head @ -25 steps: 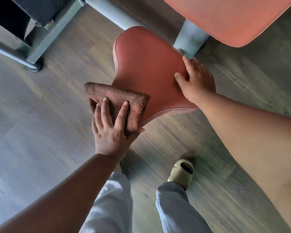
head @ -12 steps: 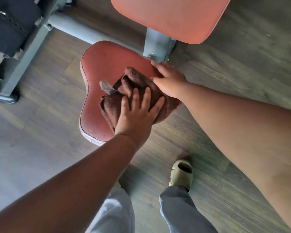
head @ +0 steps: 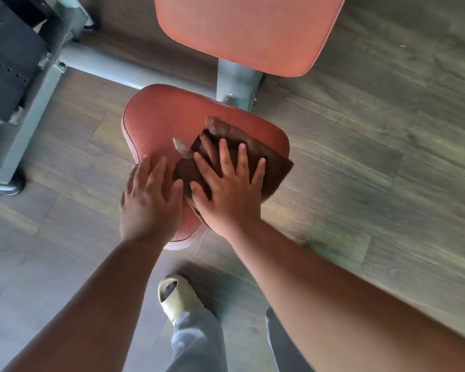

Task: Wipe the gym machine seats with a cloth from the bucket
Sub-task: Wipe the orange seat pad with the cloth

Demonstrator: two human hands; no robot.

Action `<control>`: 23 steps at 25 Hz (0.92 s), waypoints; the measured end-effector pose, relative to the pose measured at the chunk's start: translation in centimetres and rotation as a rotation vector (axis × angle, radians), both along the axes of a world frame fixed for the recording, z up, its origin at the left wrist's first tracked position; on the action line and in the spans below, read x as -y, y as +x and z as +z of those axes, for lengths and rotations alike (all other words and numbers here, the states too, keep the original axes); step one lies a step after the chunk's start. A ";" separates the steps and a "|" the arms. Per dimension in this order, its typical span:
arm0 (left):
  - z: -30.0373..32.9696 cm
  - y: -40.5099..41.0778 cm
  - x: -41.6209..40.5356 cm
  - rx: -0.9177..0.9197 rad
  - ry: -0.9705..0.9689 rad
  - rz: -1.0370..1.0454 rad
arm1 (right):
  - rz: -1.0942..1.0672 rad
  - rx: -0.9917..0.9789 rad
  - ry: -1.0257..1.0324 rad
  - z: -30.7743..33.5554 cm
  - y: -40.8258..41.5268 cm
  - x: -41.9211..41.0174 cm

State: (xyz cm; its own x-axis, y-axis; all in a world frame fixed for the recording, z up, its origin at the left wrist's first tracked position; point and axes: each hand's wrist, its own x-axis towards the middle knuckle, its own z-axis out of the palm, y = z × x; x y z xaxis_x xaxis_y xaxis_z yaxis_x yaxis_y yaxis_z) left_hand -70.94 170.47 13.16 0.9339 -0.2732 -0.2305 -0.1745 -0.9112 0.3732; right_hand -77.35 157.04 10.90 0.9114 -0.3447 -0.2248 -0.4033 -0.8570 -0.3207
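A red padded seat (head: 161, 116) of the gym machine sits low in the middle of the head view. A brown cloth (head: 274, 162) lies on its right half and hangs a little past the right edge. My right hand (head: 228, 189) presses flat on the cloth with fingers spread. My left hand (head: 148, 200) rests flat on the bare near-left part of the seat, beside the cloth, fingers straight. No bucket is in view.
An orange-red back pad (head: 247, 30) stands above the seat on a grey post (head: 234, 84). Grey frame tubes (head: 105, 65) and a black weight stack (head: 8, 63) are at the left. Wood-look floor surrounds the seat. My foot in a beige slipper (head: 175, 296) is below.
The cloth has passed from under my left hand to under my right hand and shifted to the seat's right side. My left hand moved off it onto the bare seat.
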 end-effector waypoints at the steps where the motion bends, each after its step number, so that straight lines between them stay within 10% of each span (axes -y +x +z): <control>1: -0.3 0.1 0.4 -0.034 0.060 -0.003 | -0.033 0.008 -0.001 -0.5 -0.2 -0.3; 10: -1.1 0.2 1.7 0.017 0.221 -0.061 | -0.715 0.004 0.242 -3.6 3.4 10.7; 17: -1.0 0.4 1.7 -0.022 0.211 -0.070 | -0.187 -0.252 0.102 -1.3 9.8 13.0; 23: -1.1 0.5 1.4 -0.042 0.151 -0.060 | 0.278 -0.076 -0.175 -1.0 1.3 8.6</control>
State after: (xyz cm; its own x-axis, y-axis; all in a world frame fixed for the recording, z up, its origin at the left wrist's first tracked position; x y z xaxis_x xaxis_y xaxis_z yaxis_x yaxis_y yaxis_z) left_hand -70.44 169.09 12.09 0.9056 -0.2877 -0.3116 -0.2177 -0.9459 0.2407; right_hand -76.03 148.49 9.93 0.9588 -0.1248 -0.2551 -0.1636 -0.9770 -0.1370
